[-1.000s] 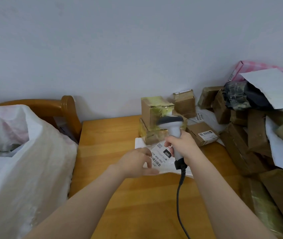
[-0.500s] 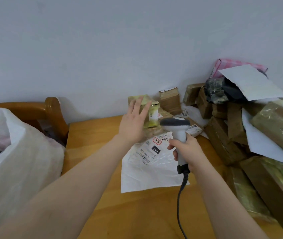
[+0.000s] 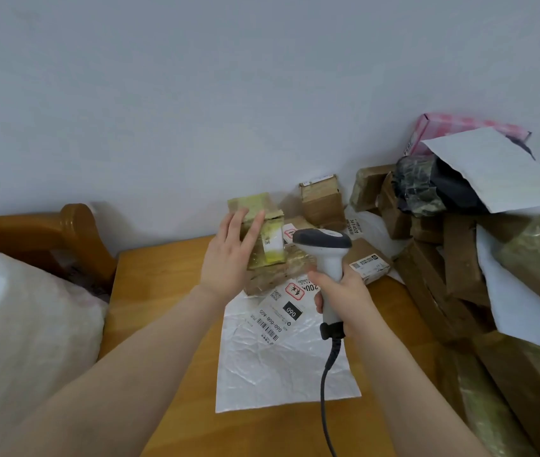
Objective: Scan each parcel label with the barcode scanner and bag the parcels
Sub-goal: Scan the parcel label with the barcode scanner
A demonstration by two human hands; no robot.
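My right hand (image 3: 341, 295) grips the handle of a white and grey barcode scanner (image 3: 326, 245), held upright over the table with its cable (image 3: 326, 384) trailing toward me. My left hand (image 3: 229, 258), fingers spread, rests against the left side of a small taped cardboard box (image 3: 267, 225) that sits on another taped box (image 3: 271, 278). A flat white mailer bag (image 3: 281, 364) lies on the wooden table (image 3: 169, 324), its label (image 3: 283, 311) with a barcode facing up.
A large white sack (image 3: 24, 341) stands at the left beside a wooden chair back (image 3: 74, 225). A pile of several brown boxes (image 3: 439, 258), white mailers (image 3: 492, 169), a dark wrapped parcel (image 3: 426, 186) and a pink box (image 3: 459, 123) fills the right side against the wall.
My left hand has left the white mailer's label and moved up to the small taped box. The mailer now lies nearer me. The scanner stays in my right hand.
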